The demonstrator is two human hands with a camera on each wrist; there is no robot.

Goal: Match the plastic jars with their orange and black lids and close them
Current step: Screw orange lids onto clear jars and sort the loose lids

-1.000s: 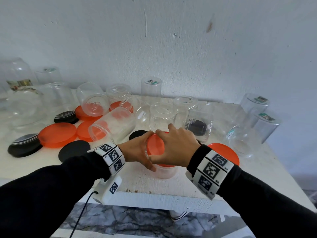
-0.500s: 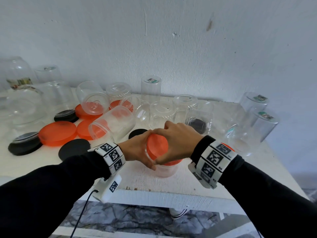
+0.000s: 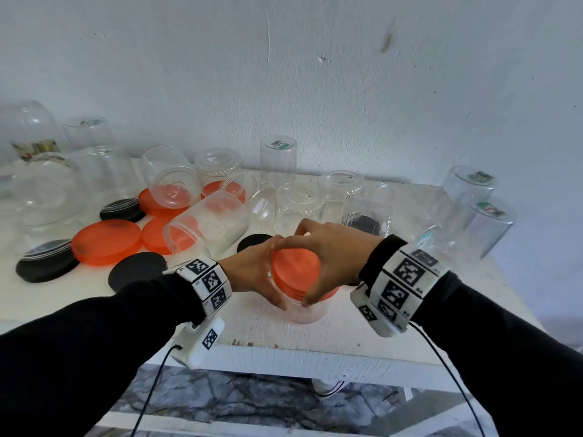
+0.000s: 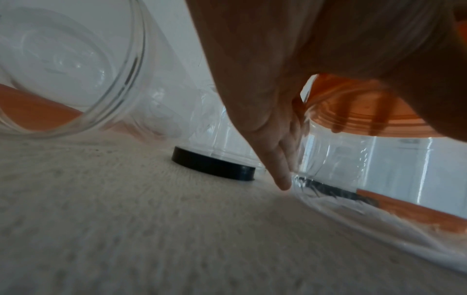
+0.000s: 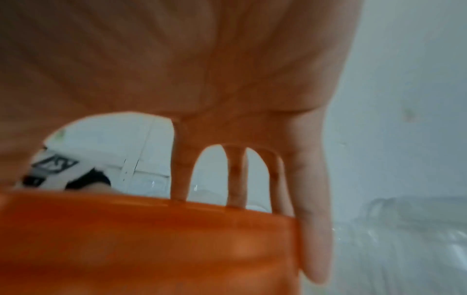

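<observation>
My right hand has turned further round the orange lid, fingers curled on its rim, while my left hand grips the light, slippery clear jar low on its thin wall.

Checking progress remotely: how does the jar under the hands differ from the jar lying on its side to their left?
The jar under the hands stands upright; the jar lying on its side has its mouth toward the camera. The first carries an orange lid, gripped by the right hand while the left hand holds its wall; the second is lidless and untouched. Both are clear plastic.
</observation>
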